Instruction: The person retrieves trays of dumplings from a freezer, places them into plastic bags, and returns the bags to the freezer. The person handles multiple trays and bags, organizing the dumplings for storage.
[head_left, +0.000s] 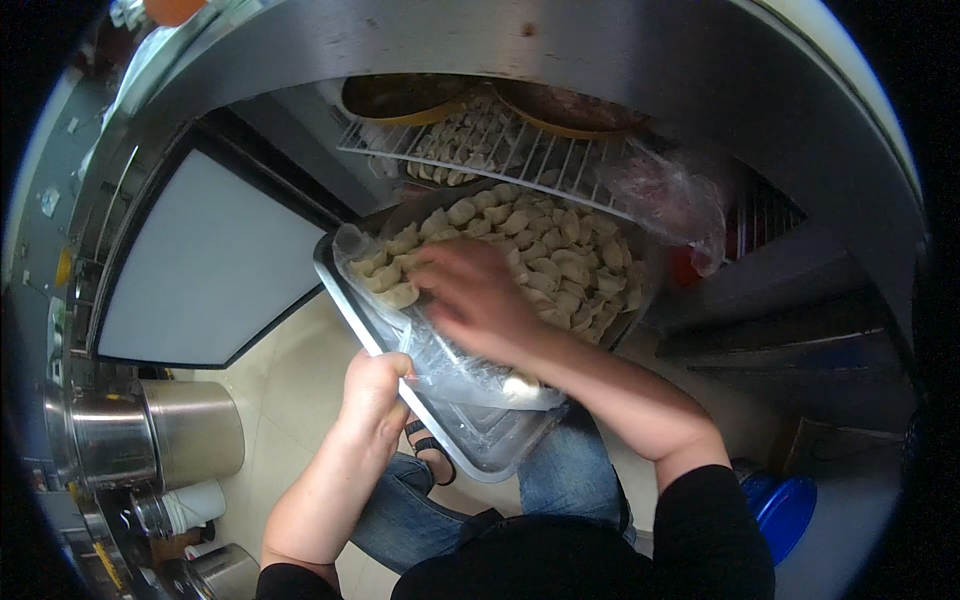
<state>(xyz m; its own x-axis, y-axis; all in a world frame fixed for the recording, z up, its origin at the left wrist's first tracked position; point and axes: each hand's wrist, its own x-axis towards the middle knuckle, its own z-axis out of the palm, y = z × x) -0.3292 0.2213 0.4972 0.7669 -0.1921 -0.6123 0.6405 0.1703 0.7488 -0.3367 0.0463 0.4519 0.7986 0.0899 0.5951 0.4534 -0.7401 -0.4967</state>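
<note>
My left hand grips the left rim of a metal tray together with the edge of a clear plastic sheet. Rows of dumplings cover the tray's far part, inside the refrigerated cabinet. Blurred by motion, my right hand is over the sheet beside the dumplings at the left, its fingers spread; whether it touches one is not clear. A single dumpling lies on the near part of the plastic.
Above the tray, a wire shelf holds round pans and more dumplings. A plastic bag hangs at its right. The cabinet door stands open at left, near steel pots. A blue lid-like object is at lower right.
</note>
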